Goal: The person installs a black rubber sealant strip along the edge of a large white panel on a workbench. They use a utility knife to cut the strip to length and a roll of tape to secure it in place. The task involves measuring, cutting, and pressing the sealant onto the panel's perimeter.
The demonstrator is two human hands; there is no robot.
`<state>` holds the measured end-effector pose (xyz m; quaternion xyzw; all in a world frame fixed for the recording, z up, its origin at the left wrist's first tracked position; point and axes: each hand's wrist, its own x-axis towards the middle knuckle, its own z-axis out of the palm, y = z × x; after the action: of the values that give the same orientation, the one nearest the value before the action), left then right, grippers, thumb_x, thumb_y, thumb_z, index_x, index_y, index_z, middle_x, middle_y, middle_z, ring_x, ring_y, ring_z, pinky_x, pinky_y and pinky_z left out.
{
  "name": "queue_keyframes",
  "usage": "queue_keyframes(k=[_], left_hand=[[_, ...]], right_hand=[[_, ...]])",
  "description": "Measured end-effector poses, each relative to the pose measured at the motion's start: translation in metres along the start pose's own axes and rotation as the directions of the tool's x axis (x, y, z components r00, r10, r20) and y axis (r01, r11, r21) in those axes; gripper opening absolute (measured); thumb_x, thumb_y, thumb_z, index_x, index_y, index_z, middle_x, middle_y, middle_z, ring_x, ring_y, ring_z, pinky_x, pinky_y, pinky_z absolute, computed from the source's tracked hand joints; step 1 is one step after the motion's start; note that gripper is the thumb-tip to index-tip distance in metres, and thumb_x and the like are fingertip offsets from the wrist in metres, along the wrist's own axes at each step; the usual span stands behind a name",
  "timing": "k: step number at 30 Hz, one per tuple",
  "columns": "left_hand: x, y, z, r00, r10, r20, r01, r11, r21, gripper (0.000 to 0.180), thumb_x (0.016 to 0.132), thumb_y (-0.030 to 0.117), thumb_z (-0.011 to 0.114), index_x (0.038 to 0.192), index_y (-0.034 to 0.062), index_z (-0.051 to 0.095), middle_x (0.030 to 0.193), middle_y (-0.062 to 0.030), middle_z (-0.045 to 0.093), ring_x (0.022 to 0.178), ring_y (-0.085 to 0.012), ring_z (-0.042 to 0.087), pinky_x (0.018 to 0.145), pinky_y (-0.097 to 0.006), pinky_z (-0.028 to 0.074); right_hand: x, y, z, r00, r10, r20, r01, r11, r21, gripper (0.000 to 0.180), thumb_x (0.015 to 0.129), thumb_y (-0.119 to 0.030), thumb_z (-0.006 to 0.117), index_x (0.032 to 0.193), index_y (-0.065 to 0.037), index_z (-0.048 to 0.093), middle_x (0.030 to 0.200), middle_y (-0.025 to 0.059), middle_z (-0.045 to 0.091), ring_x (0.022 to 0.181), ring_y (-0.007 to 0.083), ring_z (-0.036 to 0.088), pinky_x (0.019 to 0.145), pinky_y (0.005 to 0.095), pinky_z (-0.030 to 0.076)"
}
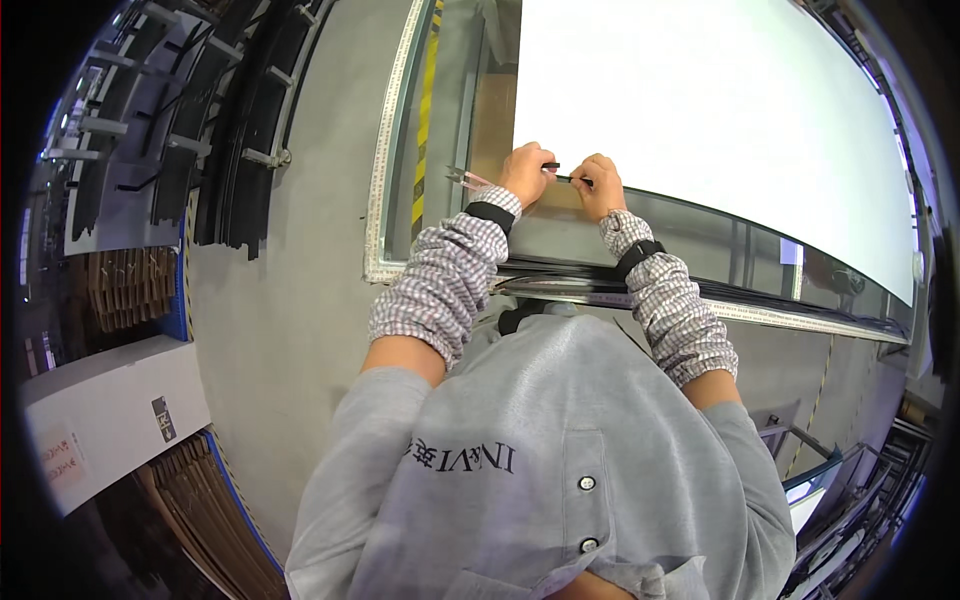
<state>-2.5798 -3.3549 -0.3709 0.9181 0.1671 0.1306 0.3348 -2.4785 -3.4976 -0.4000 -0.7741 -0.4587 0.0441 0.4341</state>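
A big white panel (700, 110) lies on a glass-topped table, and both hands are at its near left corner. My left hand (526, 174) is closed, its fingers pinching a short length of thin black strip (564, 179). A small tool with two pale prongs (468, 178) sticks out to the left from under the same hand; its kind is not clear. My right hand (600, 188) is closed on the other end of the strip, touching the panel's near edge. The fingertips are partly hidden. Checked sleeves with black bands cover both forearms.
Several long black strips (570, 275) lie along the table's near edge, beside a white measuring tape (780, 318). Yellow-and-black tape (425, 120) runs along the left side. A rack of dark profiles (250, 130) stands at the far left, with a white box (120, 410) nearer.
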Motion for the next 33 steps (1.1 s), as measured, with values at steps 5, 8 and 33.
queue_keyframes(k=[5, 8, 33], left_hand=[[0.003, -0.003, 0.011, 0.997, -0.081, -0.016, 0.079, 0.994, -0.079, 0.013, 0.062, 0.003, 0.072, 0.073, 0.004, 0.065, 0.072, -0.0114, 0.055, 0.069, -0.026, 0.056, 0.064, -0.036, 0.045], [0.002, -0.005, 0.011, 0.996, -0.089, -0.001, 0.089, 0.996, -0.028, 0.011, 0.064, 0.008, 0.072, 0.074, 0.0079, 0.065, 0.076, -0.0117, 0.055, 0.075, -0.0278, 0.056, 0.067, -0.038, 0.045], [0.004, -0.034, -0.04, 0.979, -0.198, 0.048, 0.197, 0.98, 0.029, 0.015, 0.064, 0.006, 0.064, 0.079, 0.0042, 0.063, 0.065, -0.0097, 0.059, 0.061, -0.0207, 0.058, 0.057, -0.032, 0.046]], right_hand=[[0.004, 0.006, 0.0, 0.994, -0.099, 0.048, 0.101, 0.994, -0.045, 0.016, 0.06, 0.002, 0.064, 0.072, -0.006, 0.057, 0.078, 0.0085, 0.051, 0.079, 0.0285, 0.048, 0.071, 0.0372, 0.041], [0.007, 0.007, 0.002, 0.998, -0.059, 0.027, 0.059, 0.998, -0.006, 0.012, 0.061, 0.0, 0.065, 0.07, -0.006, 0.059, 0.077, 0.0082, 0.051, 0.079, 0.0269, 0.048, 0.07, 0.037, 0.041], [0.016, 0.01, -0.008, 0.962, 0.242, 0.125, -0.261, 0.95, 0.17, 0.008, 0.062, -0.006, 0.071, 0.067, -0.006, 0.065, 0.078, 0.006, 0.058, 0.07, 0.0172, 0.059, 0.063, 0.0275, 0.049]])
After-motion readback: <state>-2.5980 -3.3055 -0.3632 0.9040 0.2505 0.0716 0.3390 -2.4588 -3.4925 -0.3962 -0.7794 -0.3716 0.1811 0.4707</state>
